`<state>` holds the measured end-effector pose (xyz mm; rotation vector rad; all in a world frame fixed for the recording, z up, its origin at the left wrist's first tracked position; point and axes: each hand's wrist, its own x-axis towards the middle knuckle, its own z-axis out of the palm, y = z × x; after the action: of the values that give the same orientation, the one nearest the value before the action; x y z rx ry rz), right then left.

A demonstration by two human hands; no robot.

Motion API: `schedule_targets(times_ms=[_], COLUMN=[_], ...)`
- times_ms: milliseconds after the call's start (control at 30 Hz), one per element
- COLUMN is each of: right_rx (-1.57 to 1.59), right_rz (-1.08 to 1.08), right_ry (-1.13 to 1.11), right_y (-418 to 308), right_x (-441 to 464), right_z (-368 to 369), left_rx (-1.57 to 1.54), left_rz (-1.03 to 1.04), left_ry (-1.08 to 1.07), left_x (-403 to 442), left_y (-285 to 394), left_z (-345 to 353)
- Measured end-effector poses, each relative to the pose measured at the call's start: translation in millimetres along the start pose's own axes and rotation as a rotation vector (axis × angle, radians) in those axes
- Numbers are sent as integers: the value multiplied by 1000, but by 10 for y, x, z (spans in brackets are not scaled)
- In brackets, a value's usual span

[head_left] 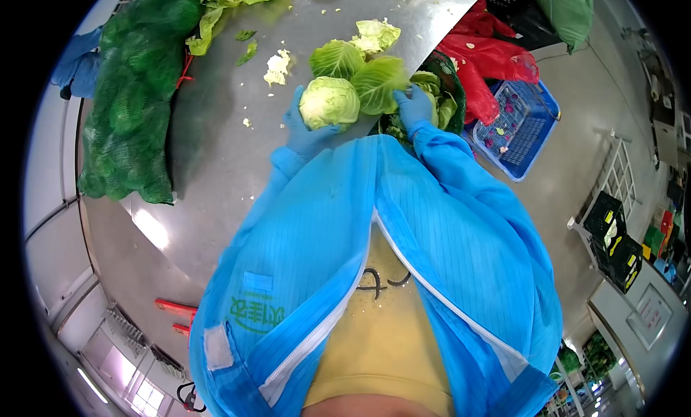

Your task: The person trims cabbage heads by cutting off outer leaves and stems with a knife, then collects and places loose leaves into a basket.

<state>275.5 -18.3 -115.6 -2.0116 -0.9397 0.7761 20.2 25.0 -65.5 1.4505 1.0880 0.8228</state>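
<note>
A pale green cabbage head (330, 103) rests in my left hand (306, 132), whose blue-gloved fingers curl round its left and lower sides. To the right, my right hand (415, 109), also gloved in blue, has its fingertips closed on the edge of a loose green cabbage leaf (379, 86). Another leaf (337, 60) lies just above the head. Farther up is a pale, crumpled piece of cabbage (376, 37). Beneath my right hand and beside it, more leaves (445, 109) fill a dark container at the table's edge.
A green net sack (133, 107) full of round produce lies on the left of the metal table (216, 122). Cabbage scraps (277, 68) are scattered on the steel. Right of the table are a red bag (489, 60) and a blue plastic crate (536, 132) on the floor.
</note>
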Motion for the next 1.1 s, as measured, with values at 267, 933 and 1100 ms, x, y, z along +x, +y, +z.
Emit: schedule_targets(times_ms=[267,933,1100], right_rx=[-216,-487,-598], right_rz=[114,-267,-193], right_ry=[260,-617,-593], right_y=[199,-989,-1089], right_x=[-103,-391,-413], right_z=[-675,-415,-397], left_rx=[-247,-204,-88], left_rz=[-84,-140,-81], left_ry=[5,-38,-1], left_x=[-75,-31,-26], left_y=[-101,420,457], left_z=[-168,305,393])
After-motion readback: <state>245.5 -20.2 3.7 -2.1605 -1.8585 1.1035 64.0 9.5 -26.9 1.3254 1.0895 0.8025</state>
